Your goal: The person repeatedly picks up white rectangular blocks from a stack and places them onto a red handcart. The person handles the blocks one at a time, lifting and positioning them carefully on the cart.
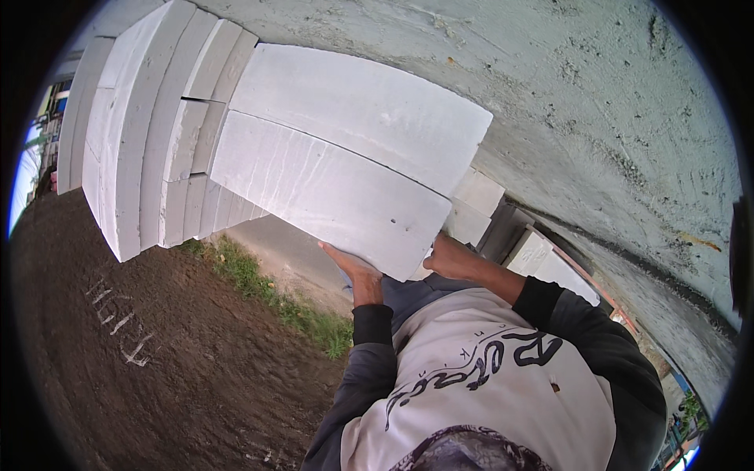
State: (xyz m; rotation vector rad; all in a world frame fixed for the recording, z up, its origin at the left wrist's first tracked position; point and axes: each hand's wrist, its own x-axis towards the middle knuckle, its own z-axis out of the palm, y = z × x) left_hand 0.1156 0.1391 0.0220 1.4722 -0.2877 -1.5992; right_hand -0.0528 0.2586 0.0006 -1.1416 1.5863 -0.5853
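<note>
So this looks like the carry-and-place part of the job: nearest the camera you've got the person's grey-and-black sleeves coming up from the bottom edge, and both hands are under the near end of a big white lightweight block [326, 188]. The left hand [353, 267] is flat, palm up, fingers spread along the block's lower edge, and the right hand [454, 259] is cupped against the near corner just beside it, so neither grip is pinching; it's more of an open-palmed cradle pressed to the underside. The block is held up off the dirt ground [157, 353], at about chest level, with a second white block [361, 110] lying right along its far side, touching, and I honestly can't tell if that one is being carried too or already sits on the pile. The long axis runs from the hands away toward the upper left, pointing at the stack of white blocks [157, 141] leaning by the rough concrete wall [589, 102]. My guess is the next bit needs a steady push forward and a level set-down, keeping fingers clear of the bottom edge. A strip of grass [267, 290] runs along the base beyond the dirt.
</note>
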